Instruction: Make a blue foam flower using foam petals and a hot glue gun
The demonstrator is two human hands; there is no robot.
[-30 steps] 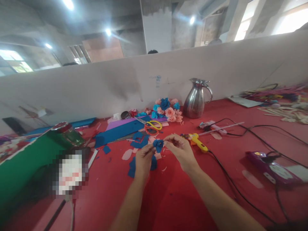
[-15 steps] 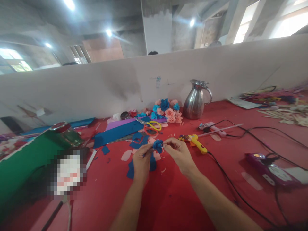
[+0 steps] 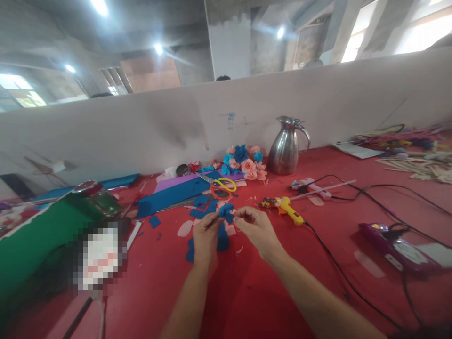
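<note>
A small blue foam flower [image 3: 226, 212] is held above the red table [image 3: 247, 282] between my two hands. My left hand [image 3: 205, 237] pinches it from the left with closed fingers. My right hand [image 3: 257, 229] pinches its right side, fingers curled. Blue foam scraps [image 3: 205, 207] lie on the table just behind and under the hands. A yellow glue gun [image 3: 286, 209] rests to the right of my right hand, its black cord trailing off.
Scissors [image 3: 221, 184] with yellow and orange handles lie on a blue foam sheet [image 3: 173, 194]. Finished pink and blue flowers [image 3: 245, 162] and a steel jug [image 3: 286, 147] stand by the white partition. A purple power strip [image 3: 399, 247] sits right; a green sheet [image 3: 35, 240] and jar [image 3: 93, 197] sit left.
Both hands and the blue flower have shifted slightly left and lower in view. The grip on the flower is the same.
</note>
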